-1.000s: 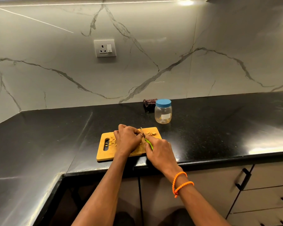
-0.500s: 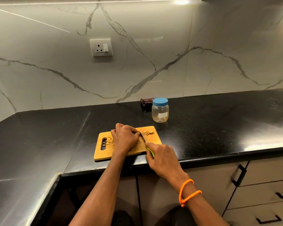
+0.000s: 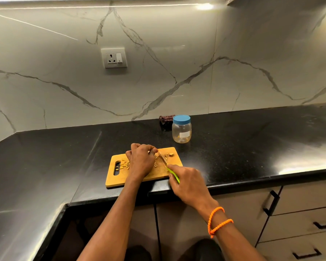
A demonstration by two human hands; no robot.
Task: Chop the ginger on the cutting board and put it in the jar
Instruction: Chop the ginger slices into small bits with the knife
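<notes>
Nearest to you, an orange bead bracelet (image 3: 219,221) circles your right wrist. Your right hand (image 3: 189,182) sits at the counter's front edge, fingers curled round the green handle of a knife (image 3: 168,169); the blade runs up and left onto the cutting board (image 3: 139,180), tip just beside your left fingertips.

Your left hand (image 3: 141,161) lies knuckles-up on the middle of the board, fingers curled down tightly; what they pinch underneath is hidden, so you cannot tell if a ginger piece is held there.

Chopped ginger (image 3: 125,164) lies in a small heap left of that hand, near the board's handle slot. A few more bits (image 3: 167,154) sit at the board's far right corner.

The board rests on the black countertop (image 3: 252,147), its near edge close to the counter lip.

Beyond the board, well apart from it, stands the jar (image 3: 181,131), clear, upright, blue lid on. Just behind and left of it lies a small dark cloth (image 3: 165,119), against the wall.

On the marble wall above, a white socket (image 3: 113,57)
</notes>
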